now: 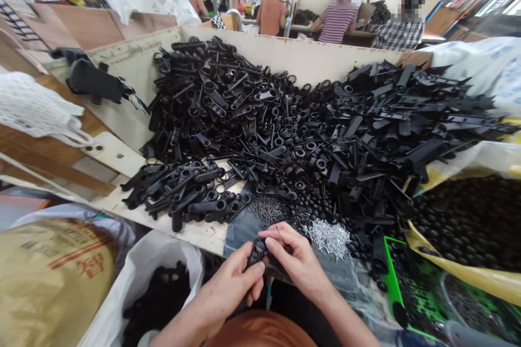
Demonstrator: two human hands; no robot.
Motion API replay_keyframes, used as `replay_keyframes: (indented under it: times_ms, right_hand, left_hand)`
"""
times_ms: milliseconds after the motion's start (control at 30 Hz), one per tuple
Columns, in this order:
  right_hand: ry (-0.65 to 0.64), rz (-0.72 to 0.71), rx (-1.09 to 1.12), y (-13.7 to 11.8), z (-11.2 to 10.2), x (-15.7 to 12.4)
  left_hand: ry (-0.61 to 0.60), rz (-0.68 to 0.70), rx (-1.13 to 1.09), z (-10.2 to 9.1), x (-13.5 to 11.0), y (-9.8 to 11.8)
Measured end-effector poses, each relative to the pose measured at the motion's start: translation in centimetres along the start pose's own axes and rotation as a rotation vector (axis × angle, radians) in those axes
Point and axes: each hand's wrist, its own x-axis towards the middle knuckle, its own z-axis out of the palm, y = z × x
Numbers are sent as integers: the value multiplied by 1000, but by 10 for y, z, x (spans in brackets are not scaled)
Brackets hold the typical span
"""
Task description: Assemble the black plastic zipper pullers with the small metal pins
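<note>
My left hand (234, 284) and my right hand (295, 257) meet at the bottom middle, both closed on one small black plastic part (258, 252) with a ring end. The right thumb and forefinger pinch at its top. Just beyond the hands lie a heap of small silver pins (329, 236) and a patch of tiny dark pins (268, 207). A big pile of black plastic arms (285, 119) covers the worktable behind them.
A white phone (109, 153) lies at the table's left edge under a black clamp (91, 80). A white bag of black parts (157, 298) sits at lower left beside a tan sack (52, 276). A green tray (393, 282) and yellow bag of black beads (468, 222) are right. Other people sit at the back.
</note>
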Motion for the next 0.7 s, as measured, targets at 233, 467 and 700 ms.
replay_keyframes:
  times_ms: [233, 467, 700]
  right_hand:
    - [-59, 28, -66, -5, -3, -1]
    - [-81, 32, -84, -2, 0, -2]
    - [23, 23, -365, 5, -22, -34]
  left_hand:
    - [46, -131, -130, -2, -5, -4]
    - [70, -159, -145, -4, -4, -4]
    - [403, 251, 482, -25, 19, -6]
